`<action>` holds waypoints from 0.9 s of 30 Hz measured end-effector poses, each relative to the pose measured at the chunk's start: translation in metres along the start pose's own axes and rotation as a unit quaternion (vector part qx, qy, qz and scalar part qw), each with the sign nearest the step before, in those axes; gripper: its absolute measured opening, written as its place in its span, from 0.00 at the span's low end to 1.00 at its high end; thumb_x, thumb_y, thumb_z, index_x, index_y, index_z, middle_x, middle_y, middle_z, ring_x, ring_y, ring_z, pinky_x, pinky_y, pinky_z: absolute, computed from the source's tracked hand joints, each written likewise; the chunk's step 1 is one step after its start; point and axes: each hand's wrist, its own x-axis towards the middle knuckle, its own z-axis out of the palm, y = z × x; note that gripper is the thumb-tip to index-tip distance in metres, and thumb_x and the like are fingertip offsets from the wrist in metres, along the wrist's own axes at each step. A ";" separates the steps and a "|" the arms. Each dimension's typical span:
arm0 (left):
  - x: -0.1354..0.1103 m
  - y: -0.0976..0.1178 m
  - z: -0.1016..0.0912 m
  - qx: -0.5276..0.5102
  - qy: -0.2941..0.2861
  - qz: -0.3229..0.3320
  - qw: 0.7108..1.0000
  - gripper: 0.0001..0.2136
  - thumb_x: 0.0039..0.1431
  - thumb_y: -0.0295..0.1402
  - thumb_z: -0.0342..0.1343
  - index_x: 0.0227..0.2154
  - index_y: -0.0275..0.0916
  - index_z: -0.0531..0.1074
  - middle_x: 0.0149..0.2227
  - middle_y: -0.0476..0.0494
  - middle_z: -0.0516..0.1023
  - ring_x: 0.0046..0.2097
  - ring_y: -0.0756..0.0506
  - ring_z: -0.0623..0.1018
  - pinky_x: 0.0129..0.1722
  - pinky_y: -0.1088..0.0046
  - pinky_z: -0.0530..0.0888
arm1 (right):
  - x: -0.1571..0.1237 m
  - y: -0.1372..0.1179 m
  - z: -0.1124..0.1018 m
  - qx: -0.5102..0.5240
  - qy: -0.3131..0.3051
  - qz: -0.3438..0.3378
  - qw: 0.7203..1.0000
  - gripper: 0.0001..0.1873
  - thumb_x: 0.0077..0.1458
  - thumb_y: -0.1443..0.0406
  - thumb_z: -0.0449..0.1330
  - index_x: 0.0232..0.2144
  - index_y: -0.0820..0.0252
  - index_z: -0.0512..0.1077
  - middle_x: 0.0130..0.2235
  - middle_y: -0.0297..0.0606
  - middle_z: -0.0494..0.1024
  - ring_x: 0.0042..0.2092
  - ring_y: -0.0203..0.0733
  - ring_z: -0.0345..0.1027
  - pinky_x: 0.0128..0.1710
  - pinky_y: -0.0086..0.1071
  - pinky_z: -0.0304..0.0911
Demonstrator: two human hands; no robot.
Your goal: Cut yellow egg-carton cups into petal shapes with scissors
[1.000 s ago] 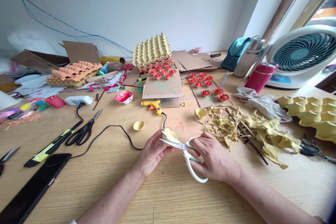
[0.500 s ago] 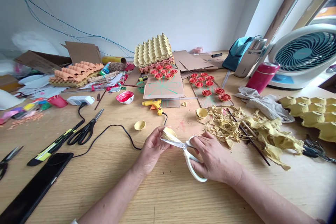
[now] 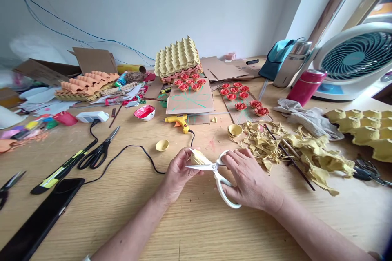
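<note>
2 bare hands are showing, the left hand (image 3: 177,173) and the right hand (image 3: 249,181), with fingers (image 3: 234,160) tapering to rounded tips. Both are running into bare, smooth forearms: the left forearm (image 3: 134,220) is entering at 7 o'clock, the right forearm (image 3: 318,228) at 4 o'clock, each broadening toward its elbow end. 1 small spot is marking the left forearm. Between 7 and 8 o'clock, a white edge (image 3: 87,258) is peeking in there, sleeve or band being impossible to tell.
</note>
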 end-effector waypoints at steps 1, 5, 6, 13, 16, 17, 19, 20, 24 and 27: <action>0.000 0.000 0.000 0.002 -0.001 -0.001 1.000 0.20 0.48 0.35 0.70 0.45 0.41 0.74 0.37 0.48 0.73 0.35 0.50 0.74 0.35 0.74 0.74 | 0.000 0.000 0.000 0.001 -0.002 -0.001 1.000 0.11 0.55 0.58 0.58 0.37 0.59 0.65 0.37 0.39 0.72 0.39 0.47 0.65 0.46 0.41 0.51; 0.000 0.001 -0.001 0.016 0.001 0.001 1.000 0.20 0.48 0.35 0.71 0.44 0.40 0.74 0.36 0.48 0.73 0.34 0.51 0.74 0.34 0.75 0.74 | 0.000 0.001 0.001 0.002 -0.015 -0.008 1.000 0.10 0.56 0.58 0.58 0.35 0.59 0.65 0.36 0.39 0.72 0.38 0.46 0.65 0.45 0.40 0.51; 0.000 0.001 -0.001 0.018 0.001 0.002 1.000 0.20 0.48 0.35 0.71 0.44 0.40 0.74 0.36 0.48 0.73 0.34 0.50 0.74 0.34 0.75 0.74 | -0.001 0.001 0.001 0.003 -0.017 -0.009 1.000 0.10 0.56 0.58 0.57 0.35 0.58 0.64 0.35 0.38 0.72 0.37 0.46 0.65 0.44 0.40 0.51; -0.001 0.002 0.003 0.008 0.004 -0.002 1.000 0.19 0.50 0.34 0.69 0.45 0.40 0.73 0.35 0.49 0.74 0.34 0.50 0.75 0.36 0.73 0.74 | -0.002 0.000 0.000 0.020 -0.021 -0.031 0.999 0.08 0.57 0.60 0.56 0.31 0.58 0.62 0.30 0.34 0.72 0.31 0.41 0.64 0.40 0.37 0.50; -0.002 0.003 0.003 -0.009 -0.001 -0.005 1.000 0.19 0.50 0.33 0.69 0.45 0.41 0.74 0.34 0.50 0.74 0.33 0.51 0.74 0.36 0.73 0.74 | -0.002 -0.001 0.000 0.031 -0.017 -0.041 0.999 0.08 0.57 0.61 0.55 0.30 0.58 0.61 0.29 0.33 0.71 0.29 0.39 0.63 0.40 0.37 0.50; -0.003 0.003 0.003 -0.013 -0.001 -0.006 1.000 0.19 0.50 0.33 0.69 0.45 0.41 0.74 0.34 0.50 0.74 0.33 0.51 0.74 0.36 0.73 0.74 | -0.002 -0.002 0.000 0.034 -0.015 -0.043 0.998 0.08 0.58 0.61 0.55 0.30 0.58 0.60 0.29 0.33 0.71 0.29 0.39 0.63 0.40 0.36 0.50; -0.003 0.004 0.004 -0.021 -0.001 -0.008 1.000 0.18 0.50 0.33 0.69 0.45 0.41 0.74 0.34 0.49 0.74 0.33 0.51 0.75 0.36 0.73 0.74 | -0.002 -0.002 0.000 0.041 -0.010 -0.048 0.998 0.09 0.58 0.61 0.54 0.29 0.57 0.60 0.28 0.32 0.71 0.28 0.38 0.63 0.39 0.36 0.50; -0.004 0.004 0.004 -0.024 -0.001 -0.009 1.000 0.19 0.50 0.32 0.69 0.45 0.41 0.74 0.35 0.49 0.74 0.34 0.50 0.75 0.36 0.73 0.74 | -0.003 -0.002 0.001 0.044 -0.009 -0.051 0.998 0.09 0.59 0.61 0.54 0.29 0.57 0.59 0.27 0.32 0.71 0.27 0.38 0.63 0.39 0.36 0.50; -0.004 0.005 0.003 -0.020 -0.002 -0.005 1.000 0.20 0.49 0.33 0.70 0.45 0.41 0.73 0.34 0.49 0.74 0.34 0.50 0.75 0.36 0.73 0.75 | -0.004 -0.001 0.002 0.053 -0.006 -0.061 0.997 0.11 0.61 0.60 0.53 0.28 0.57 0.58 0.26 0.31 0.70 0.26 0.37 0.62 0.39 0.36 0.49; -0.004 0.006 0.003 0.006 -0.004 0.013 1.000 0.20 0.50 0.32 0.69 0.46 0.42 0.72 0.33 0.50 0.74 0.33 0.50 0.75 0.37 0.73 0.75 | -0.006 0.000 0.003 0.057 0.003 -0.064 0.996 0.12 0.62 0.60 0.53 0.28 0.57 0.58 0.25 0.30 0.70 0.25 0.36 0.61 0.38 0.35 0.49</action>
